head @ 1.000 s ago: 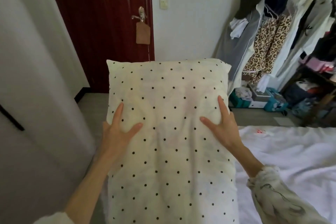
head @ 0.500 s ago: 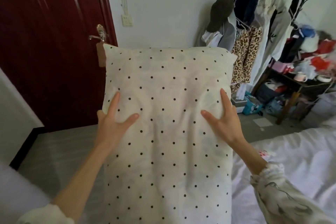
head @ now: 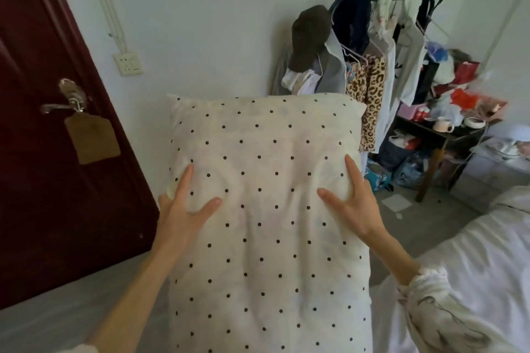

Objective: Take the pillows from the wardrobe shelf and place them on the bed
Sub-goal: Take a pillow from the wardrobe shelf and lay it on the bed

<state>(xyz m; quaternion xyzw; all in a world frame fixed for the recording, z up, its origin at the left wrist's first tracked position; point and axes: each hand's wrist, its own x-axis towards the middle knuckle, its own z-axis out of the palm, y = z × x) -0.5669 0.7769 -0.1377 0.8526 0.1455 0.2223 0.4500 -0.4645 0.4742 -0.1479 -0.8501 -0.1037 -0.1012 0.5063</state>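
Cream pillow with small black polka dots (head: 266, 223), soft and squashy-looking, held upright right in the middle of the view, off the wardrobe shelf already and not on the bed yet. Clamped from both sides: left hand (head: 179, 215) at 9 o'clock on the pillow, right hand (head: 354, 203) at 3 o'clock. Fingers (head: 183, 183) of both hands spread out and pressed into the fabric, thumbs dug in toward the centre, so more of a squeeze than a wrap-around grab. Can't see what the far fingers are doing behind the edges.

White rumpled bed (head: 473, 261) down at 4 o'clock, just beside the pillow's lower right edge. Dark red wooden door (head: 57, 180) with a metal handle and a brown tag off at 9 o'clock. Crowded clothes rack (head: 372, 51) at 1 o'clock, cluttered dark tabletop (head: 424, 127) next to it at 2 o'clock.

What could go wrong, just guessing: soft filling gives under a side squeeze, so the pillow might sag and slip out downward onto the floor. Also blocks a big chunk of the view, so easy to misjudge the bed edge and land it half off. Big swing to the right could brush that clothes rack too.
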